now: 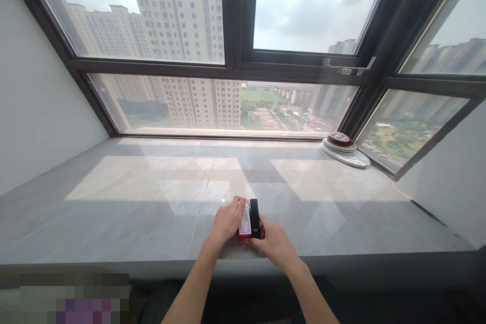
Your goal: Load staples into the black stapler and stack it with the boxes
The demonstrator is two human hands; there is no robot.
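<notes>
Both my hands meet over the near edge of a grey stone window ledge [152, 212]. My left hand [227, 221] is closed round a small red and white box [245, 223], gripping its left side and top. My right hand [275, 244] holds a small black object [254, 217] pressed upright against the right side of the box; its fingers curl underneath. What the black object is cannot be made out.
A stack of round plates [343, 149] sits at the far right corner of the ledge by the window. Large dark-framed windows [235, 66] rise behind the ledge. White walls close in on the left and right.
</notes>
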